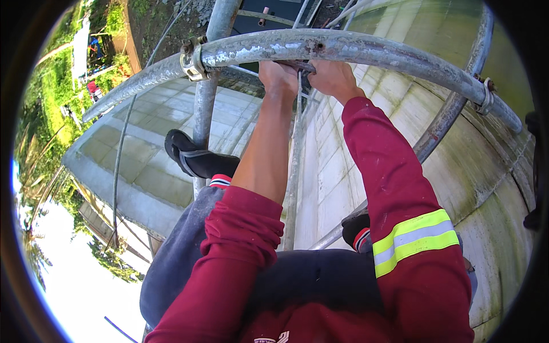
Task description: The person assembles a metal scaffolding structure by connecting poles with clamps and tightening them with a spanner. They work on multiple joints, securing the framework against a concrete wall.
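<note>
Both hands reach forward, just below a curved grey scaffold pipe point(343, 43) that hides part of their fingers. My left hand point(278, 76) is closed at one side of a short, rusty brown metal piece point(298, 65). From the other side, my right hand point(333, 78) closes against the same piece; its exact kind is hard to make out. A thin pale pole point(295, 171) runs down from between the hands toward my lap. Left of the hands, a metal clamp point(193, 59) joins the curved pipe to an upright pipe point(206, 108).
My booted foot point(200, 157) rests by the upright pipe, and a dark shoe point(355, 228) shows at right. A second clamp point(486, 96) joins a slanted pipe point(446, 117). Stained pale panels point(394, 143) lie beneath. A dark cable point(121, 160) hangs left, with greenery far below.
</note>
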`<state>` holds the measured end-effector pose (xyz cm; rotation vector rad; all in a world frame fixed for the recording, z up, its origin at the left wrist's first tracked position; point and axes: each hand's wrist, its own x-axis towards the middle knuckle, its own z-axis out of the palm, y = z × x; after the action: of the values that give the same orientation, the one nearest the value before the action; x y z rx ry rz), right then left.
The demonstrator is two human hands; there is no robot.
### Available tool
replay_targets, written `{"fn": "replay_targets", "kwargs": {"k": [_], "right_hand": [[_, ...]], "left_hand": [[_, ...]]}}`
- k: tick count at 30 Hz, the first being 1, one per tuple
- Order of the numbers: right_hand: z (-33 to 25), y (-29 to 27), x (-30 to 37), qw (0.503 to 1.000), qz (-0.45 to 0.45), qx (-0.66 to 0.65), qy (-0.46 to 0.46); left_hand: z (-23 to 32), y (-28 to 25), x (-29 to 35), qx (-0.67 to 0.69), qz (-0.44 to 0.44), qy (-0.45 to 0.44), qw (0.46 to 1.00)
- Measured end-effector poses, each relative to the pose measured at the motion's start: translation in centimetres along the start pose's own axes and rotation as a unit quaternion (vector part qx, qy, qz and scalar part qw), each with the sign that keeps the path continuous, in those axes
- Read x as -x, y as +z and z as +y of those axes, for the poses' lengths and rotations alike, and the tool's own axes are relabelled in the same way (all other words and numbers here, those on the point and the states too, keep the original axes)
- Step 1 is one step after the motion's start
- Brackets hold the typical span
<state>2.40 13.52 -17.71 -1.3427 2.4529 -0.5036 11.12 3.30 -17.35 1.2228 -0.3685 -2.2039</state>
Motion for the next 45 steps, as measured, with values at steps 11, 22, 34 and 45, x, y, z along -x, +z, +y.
{"fn": "replay_targets", "kwargs": {"k": [11, 22, 34, 45], "right_hand": [[0.3, -0.5, -1.1, 0.992, -0.117, 0.003, 0.04], [-15.3, 6.2, 9.1, 0.786, -0.244, -0.471, 0.316], [-23.3, 15.7, 8.3, 0.751, -0.152, -0.622, 0.161], [-14.5, 10.4, 9.7, 0.787, -0.258, -0.54, 0.148]], "left_hand": [[0.4, -1.3, 0.8, 0.056, 0.044, -0.141, 0.987], [6.1, -6.1, 5.9, -0.318, 0.192, -0.098, 0.923], [10.0, -6.9, 4.3, -0.725, 0.222, 0.113, 0.642], [4.5, -5.9, 3.5, -0.472, 0.315, 0.075, 0.82]]}}
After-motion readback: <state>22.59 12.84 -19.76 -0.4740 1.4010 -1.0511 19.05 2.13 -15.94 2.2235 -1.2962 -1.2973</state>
